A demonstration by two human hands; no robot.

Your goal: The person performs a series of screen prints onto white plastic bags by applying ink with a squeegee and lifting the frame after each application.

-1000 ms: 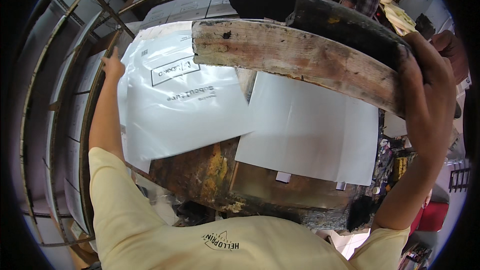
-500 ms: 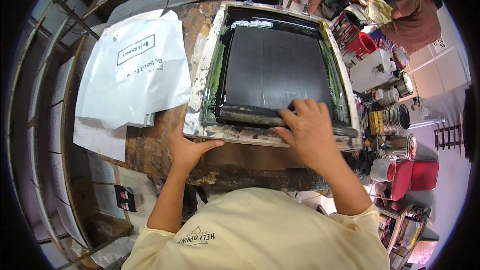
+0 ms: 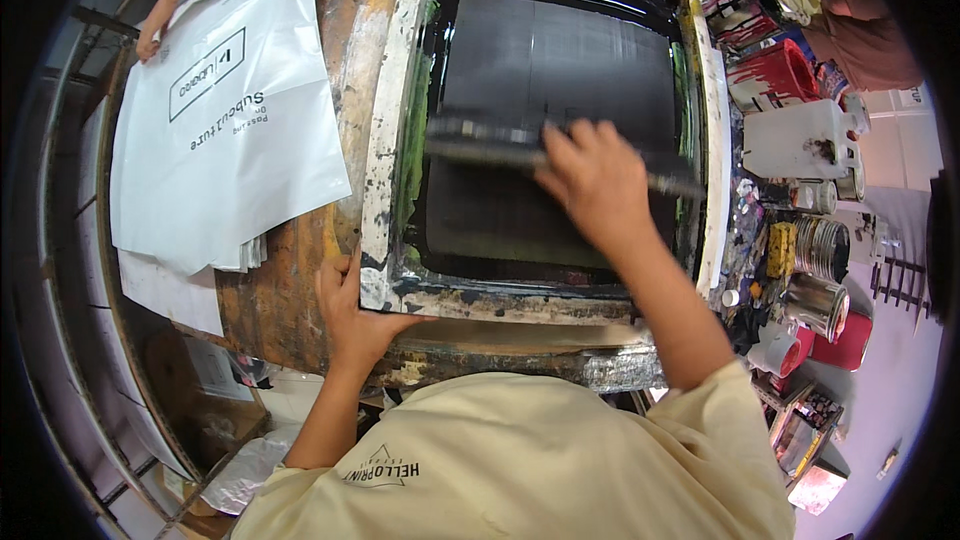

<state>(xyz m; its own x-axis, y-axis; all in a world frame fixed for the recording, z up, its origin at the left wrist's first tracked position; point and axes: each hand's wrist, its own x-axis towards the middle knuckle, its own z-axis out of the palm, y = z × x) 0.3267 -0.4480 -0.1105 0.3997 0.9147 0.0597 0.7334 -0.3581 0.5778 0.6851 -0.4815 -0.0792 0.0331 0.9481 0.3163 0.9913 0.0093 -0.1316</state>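
Note:
A screen printing frame (image 3: 384, 155) with pale, ink-stained wooden sides lies on the workbench before me. Dark ink coats its mesh (image 3: 560, 50), and green shows along the inner edges. My right hand (image 3: 595, 180) is closed over a long squeegee (image 3: 480, 135), which spans the mesh about halfway up, slightly tilted and blurred by motion. At the frame's near left corner my left hand (image 3: 358, 320) grips the wood, thumb along the front edge and fingers by the left side. The squeegee's blade edge is hard to make out.
White printed bags (image 3: 260, 160) lie stacked left of the frame on the stained wooden workbench (image 3: 290, 290). Another person's hand (image 3: 155, 30) touches their far corner. Paint cans (image 3: 820, 300), a white jug (image 3: 795, 140) and a red-stained bucket (image 3: 770, 75) crowd the right side.
My right hand has pushed the squeegee away from me, from the frame's near end to mid-mesh. My left hand stays at the corner. Another person's hand has come to the bags.

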